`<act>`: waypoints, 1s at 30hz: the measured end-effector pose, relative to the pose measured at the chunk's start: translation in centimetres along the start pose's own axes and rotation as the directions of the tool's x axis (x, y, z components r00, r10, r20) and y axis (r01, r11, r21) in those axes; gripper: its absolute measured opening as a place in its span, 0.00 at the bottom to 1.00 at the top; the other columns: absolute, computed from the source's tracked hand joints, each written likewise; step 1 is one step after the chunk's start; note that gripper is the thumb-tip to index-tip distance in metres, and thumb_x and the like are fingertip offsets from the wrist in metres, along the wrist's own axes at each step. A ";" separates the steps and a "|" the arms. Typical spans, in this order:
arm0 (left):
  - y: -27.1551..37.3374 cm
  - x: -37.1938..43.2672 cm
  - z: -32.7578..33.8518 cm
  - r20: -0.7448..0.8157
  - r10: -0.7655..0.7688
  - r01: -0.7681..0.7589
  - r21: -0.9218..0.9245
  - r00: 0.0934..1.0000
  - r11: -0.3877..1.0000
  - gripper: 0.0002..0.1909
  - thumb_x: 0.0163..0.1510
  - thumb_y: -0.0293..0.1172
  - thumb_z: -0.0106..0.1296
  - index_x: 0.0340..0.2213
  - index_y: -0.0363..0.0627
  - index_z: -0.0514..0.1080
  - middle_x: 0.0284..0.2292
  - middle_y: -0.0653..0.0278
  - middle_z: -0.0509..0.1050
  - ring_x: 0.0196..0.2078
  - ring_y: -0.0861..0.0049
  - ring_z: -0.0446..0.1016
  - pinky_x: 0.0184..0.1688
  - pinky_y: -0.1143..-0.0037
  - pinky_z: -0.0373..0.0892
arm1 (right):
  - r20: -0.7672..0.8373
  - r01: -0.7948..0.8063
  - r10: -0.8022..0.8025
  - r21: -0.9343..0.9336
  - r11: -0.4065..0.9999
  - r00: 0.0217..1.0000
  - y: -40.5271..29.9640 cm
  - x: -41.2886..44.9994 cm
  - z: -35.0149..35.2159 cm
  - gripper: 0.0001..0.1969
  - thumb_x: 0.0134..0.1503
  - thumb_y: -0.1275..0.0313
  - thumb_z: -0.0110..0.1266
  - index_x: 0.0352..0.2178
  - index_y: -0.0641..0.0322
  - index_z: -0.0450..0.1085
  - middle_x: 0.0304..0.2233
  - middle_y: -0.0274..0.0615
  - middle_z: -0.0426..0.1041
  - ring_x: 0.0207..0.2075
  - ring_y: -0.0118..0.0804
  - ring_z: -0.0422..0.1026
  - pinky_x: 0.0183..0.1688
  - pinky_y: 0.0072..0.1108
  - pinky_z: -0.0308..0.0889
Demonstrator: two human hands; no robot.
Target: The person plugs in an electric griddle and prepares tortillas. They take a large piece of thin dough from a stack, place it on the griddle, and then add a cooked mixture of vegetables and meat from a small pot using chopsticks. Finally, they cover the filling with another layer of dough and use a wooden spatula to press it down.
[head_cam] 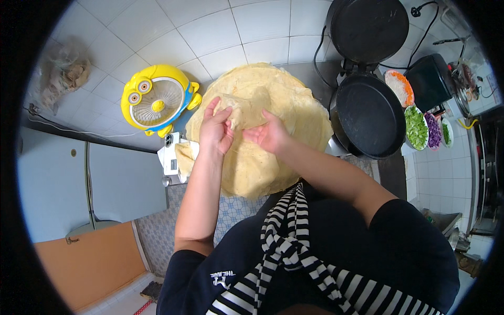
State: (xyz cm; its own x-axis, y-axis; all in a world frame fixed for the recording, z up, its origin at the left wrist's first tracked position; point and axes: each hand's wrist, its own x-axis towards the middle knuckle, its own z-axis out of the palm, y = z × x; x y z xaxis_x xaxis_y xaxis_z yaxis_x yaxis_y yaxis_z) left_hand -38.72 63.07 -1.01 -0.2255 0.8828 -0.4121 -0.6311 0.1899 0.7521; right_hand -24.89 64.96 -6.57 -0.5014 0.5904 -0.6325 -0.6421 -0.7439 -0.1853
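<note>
A broad stack of thin, round, pale-yellow pancakes [252,169] lies before me, its edges ragged and uneven. On top of it a sheet is bunched up into a folded flap [248,112]. My left hand [215,132] pinches the left end of this flap between thumb and fingers. Against the flap's lower right edge is my right hand [269,134], thumb and fingers spread apart; whether its fingertips bear any of the flap's weight cannot be told.
A yellow character-shaped fan [159,100] stands left of the stack. Below it are a white phone-like device [170,155] and a folded pancake piece [184,157]. To the right, a black electric griddle [370,114] has its lid raised; beyond are bowls of chopped green [416,128] and purple vegetables [433,132].
</note>
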 end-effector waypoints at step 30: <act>-6.3 6.3 -4.8 -0.068 0.048 0.040 0.898 0.997 0.439 0.11 0.44 0.32 0.55 0.25 0.37 0.69 0.18 0.65 0.68 0.17 0.80 0.65 0.16 0.79 0.60 | 0.016 0.172 -0.695 -0.973 0.155 0.719 -5.6 1.2 -10.0 0.16 0.44 0.71 0.55 0.35 0.67 0.67 0.30 0.41 0.71 0.30 0.34 0.70 0.31 0.23 0.66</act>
State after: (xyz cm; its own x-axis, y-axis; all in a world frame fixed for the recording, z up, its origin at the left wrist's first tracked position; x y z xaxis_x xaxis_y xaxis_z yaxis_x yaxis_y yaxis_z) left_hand -39.74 65.35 -10.87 -0.3052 0.8596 -0.4099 0.3803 0.5046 0.7751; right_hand -16.12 66.69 -13.76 0.0768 0.9464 -0.3137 0.3785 -0.3188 -0.8690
